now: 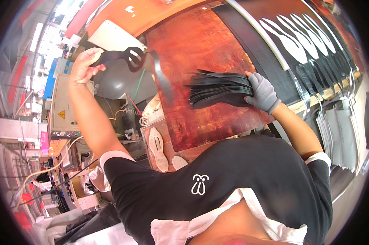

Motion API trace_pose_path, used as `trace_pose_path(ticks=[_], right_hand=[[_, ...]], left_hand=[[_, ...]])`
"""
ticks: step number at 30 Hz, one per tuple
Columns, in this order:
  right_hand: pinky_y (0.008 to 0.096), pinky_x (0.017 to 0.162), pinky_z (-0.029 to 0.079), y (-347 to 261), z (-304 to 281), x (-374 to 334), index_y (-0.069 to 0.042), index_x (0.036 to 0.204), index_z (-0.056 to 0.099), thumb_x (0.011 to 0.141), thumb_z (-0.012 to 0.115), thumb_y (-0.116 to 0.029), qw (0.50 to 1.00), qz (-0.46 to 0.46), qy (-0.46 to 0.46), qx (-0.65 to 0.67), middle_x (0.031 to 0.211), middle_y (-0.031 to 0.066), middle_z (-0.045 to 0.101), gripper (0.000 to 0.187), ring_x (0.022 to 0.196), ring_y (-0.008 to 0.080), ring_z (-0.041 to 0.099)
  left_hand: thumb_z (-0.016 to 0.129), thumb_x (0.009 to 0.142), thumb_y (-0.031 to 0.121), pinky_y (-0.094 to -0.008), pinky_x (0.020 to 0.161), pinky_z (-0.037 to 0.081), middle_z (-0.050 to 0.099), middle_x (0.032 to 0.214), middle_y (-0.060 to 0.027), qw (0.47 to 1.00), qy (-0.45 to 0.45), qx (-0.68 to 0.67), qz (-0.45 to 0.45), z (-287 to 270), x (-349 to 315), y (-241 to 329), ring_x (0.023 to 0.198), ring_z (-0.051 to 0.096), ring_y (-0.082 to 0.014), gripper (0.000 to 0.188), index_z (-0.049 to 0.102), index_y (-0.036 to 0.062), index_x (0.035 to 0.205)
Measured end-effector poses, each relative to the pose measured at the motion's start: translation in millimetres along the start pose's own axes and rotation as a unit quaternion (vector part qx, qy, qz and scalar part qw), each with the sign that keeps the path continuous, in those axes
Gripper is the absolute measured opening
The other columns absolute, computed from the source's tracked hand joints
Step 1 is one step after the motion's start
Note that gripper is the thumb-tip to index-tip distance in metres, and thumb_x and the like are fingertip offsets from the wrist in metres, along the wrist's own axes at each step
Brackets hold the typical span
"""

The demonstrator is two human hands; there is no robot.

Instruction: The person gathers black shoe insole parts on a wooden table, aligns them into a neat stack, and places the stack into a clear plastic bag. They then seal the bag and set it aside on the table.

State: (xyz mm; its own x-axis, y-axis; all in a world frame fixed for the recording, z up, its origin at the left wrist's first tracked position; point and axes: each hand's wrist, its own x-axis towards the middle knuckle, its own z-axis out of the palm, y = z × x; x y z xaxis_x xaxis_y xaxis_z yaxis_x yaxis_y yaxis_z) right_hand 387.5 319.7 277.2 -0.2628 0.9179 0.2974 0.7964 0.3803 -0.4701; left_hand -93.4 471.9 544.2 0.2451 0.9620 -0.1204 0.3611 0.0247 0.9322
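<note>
At the left my bare left hand (85, 66) is raised and pinches the end of a thin, floppy black sheet piece (136, 61) with cut-out openings. The far end of this piece curls down over the edge of a red-brown stained board (192, 36). My right hand (263, 93), in a grey glove with bare fingertips, is closed round one end of a bundle of thin black strips (219, 90). The bundle lies on the board, its loose ends fanning out to the left.
White sole-shaped pieces (282, 38) lie in a row on black sheet at the upper right. Pale sole-shaped plates (158, 149) rest near my body. A control box (63, 110) with a warning sign stands left; grey sheets (335, 134) hang at right.
</note>
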Motion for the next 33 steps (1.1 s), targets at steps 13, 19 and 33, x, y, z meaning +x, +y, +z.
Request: trace_pose_path(ticks=[13,19,33], right_hand=[[0.0412,0.084,0.046,-1,0,0,-0.004,0.127,0.041,0.059,0.079,-0.022,0.999,0.021,-0.006,-0.023,0.106,0.0137,0.052,0.08,0.097,0.0333,0.054],[0.0411,0.087,0.046,0,-1,5,-0.005,0.127,0.042,0.06,0.078,-0.022,0.999,0.044,-0.021,0.0,0.109,0.0147,0.052,0.078,0.102,0.034,0.054],[0.0399,0.096,0.043,12,-16,28,-0.002,0.136,0.037,0.072,0.071,-0.027,0.982,0.134,-0.125,0.053,0.127,0.0217,0.048,0.077,0.116,0.036,0.05]], left_hand=[[0.059,0.09,0.013,-0.0383,0.064,0.053,0.063,0.076,-0.0112,0.939,-0.165,-0.24,0.186,0,-7,-27,0.048,0.055,-0.0194,0.017,0.058,-0.0017,0.098],[0.065,0.084,0.021,-0.0584,0.104,0.029,0.041,0.056,0.0036,0.857,-0.3,-0.267,0.324,57,-3,11,0.048,0.042,-0.0118,0.026,0.044,0.011,0.074],[0.051,0.088,0.021,-0.0405,0.079,0.05,0.052,0.059,-0.0008,0.734,-0.357,-0.562,0.136,243,15,-40,0.07,0.059,-0.0197,0.022,0.063,0.003,0.095]])
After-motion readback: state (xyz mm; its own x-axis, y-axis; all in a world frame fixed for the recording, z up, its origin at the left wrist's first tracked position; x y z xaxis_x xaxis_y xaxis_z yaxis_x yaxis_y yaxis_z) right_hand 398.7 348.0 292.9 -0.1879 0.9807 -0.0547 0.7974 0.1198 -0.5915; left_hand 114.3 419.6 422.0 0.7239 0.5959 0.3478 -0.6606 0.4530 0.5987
